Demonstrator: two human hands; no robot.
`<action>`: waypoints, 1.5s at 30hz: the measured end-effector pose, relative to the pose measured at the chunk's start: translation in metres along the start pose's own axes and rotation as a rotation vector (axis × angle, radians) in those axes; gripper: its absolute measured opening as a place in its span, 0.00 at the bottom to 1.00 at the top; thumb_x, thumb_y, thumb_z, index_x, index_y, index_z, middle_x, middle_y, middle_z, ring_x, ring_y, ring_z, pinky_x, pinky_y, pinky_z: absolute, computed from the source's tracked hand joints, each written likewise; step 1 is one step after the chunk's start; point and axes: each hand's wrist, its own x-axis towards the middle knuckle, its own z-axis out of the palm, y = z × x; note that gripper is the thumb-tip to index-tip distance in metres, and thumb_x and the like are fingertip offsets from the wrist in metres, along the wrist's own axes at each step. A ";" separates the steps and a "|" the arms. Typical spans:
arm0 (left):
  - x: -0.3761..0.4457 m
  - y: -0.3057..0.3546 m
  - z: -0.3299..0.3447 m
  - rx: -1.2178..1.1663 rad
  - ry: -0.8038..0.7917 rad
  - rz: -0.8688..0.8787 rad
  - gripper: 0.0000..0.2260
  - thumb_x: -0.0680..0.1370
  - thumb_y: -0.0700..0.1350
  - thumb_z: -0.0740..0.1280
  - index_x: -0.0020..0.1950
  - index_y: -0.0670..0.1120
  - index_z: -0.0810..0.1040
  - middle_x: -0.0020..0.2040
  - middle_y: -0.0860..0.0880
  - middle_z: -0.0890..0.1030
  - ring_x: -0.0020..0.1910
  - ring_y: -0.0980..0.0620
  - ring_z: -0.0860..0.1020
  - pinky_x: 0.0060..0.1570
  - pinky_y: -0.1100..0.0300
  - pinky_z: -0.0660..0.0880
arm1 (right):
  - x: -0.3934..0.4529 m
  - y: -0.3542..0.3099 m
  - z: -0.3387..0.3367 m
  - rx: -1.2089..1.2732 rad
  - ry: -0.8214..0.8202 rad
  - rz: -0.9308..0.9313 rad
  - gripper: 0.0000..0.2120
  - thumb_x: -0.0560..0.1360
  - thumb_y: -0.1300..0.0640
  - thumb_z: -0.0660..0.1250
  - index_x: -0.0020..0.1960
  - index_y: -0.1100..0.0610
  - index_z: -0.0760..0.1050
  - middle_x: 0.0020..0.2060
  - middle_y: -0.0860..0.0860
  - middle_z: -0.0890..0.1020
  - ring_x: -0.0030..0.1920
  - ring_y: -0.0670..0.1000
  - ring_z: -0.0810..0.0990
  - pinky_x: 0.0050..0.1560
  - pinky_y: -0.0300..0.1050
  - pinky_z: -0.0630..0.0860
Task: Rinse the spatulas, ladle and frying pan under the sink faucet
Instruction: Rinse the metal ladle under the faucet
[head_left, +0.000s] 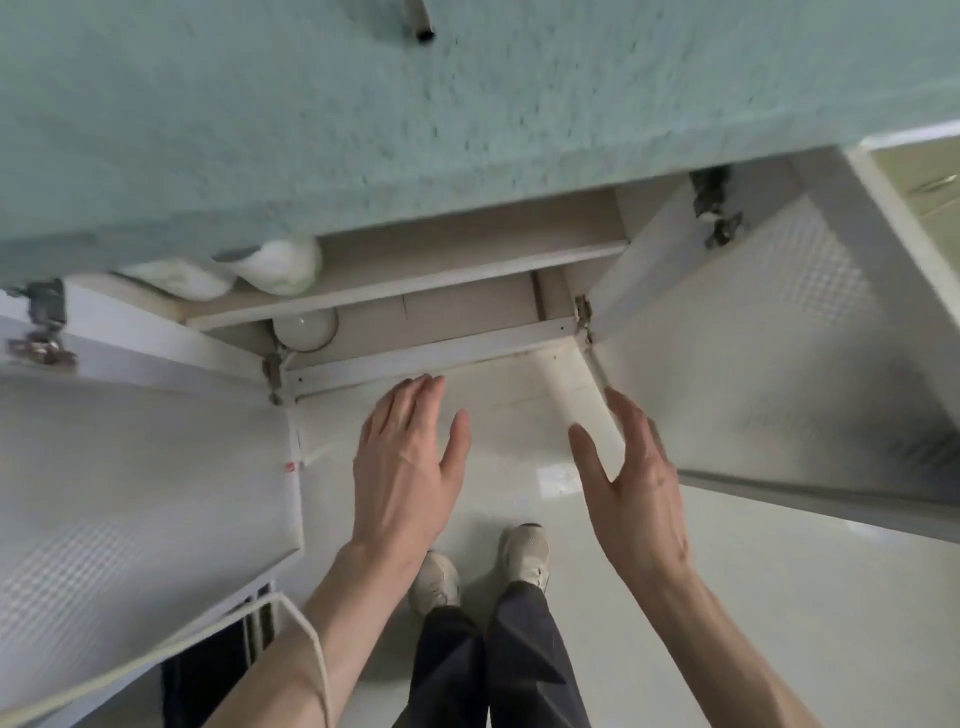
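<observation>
I look straight down past a pale green countertop (363, 119) into an open cabinet beneath it. My left hand (410, 457) and my right hand (631, 478) hang in front of the cabinet opening with straight, spread fingers and hold nothing. The right hand's fingertips are near the edge of the right cabinet door (769, 353). A metal faucet spout tip (422, 23) shows at the top edge. No spatula, ladle or frying pan is in view.
Both cabinet doors stand wide open, the left door (135, 478) and the right one. Inside, white bowls (280, 267) sit on a shelf (410, 288) and a round lid-like dish (306, 328) lies below. My feet in light shoes (524, 556) stand on a glossy floor.
</observation>
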 end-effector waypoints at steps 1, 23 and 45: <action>-0.003 -0.006 0.019 0.001 -0.009 -0.008 0.18 0.84 0.51 0.61 0.70 0.42 0.76 0.66 0.45 0.79 0.66 0.44 0.76 0.66 0.48 0.73 | 0.003 0.014 0.011 0.007 -0.011 0.012 0.27 0.83 0.44 0.63 0.79 0.50 0.64 0.74 0.45 0.72 0.74 0.48 0.70 0.70 0.42 0.68; 0.128 -0.115 0.344 0.241 -0.063 0.106 0.22 0.83 0.55 0.56 0.70 0.44 0.75 0.68 0.45 0.78 0.69 0.44 0.74 0.68 0.48 0.72 | 0.297 0.191 0.276 -0.073 -0.072 0.064 0.27 0.83 0.48 0.64 0.76 0.60 0.63 0.71 0.58 0.73 0.70 0.59 0.73 0.67 0.53 0.72; 0.170 -0.157 0.420 0.252 -0.091 0.158 0.26 0.82 0.56 0.48 0.69 0.46 0.76 0.64 0.48 0.79 0.65 0.46 0.75 0.65 0.51 0.73 | 0.429 0.204 0.348 -0.415 0.035 0.164 0.23 0.83 0.64 0.56 0.76 0.69 0.57 0.73 0.65 0.69 0.74 0.64 0.70 0.71 0.52 0.68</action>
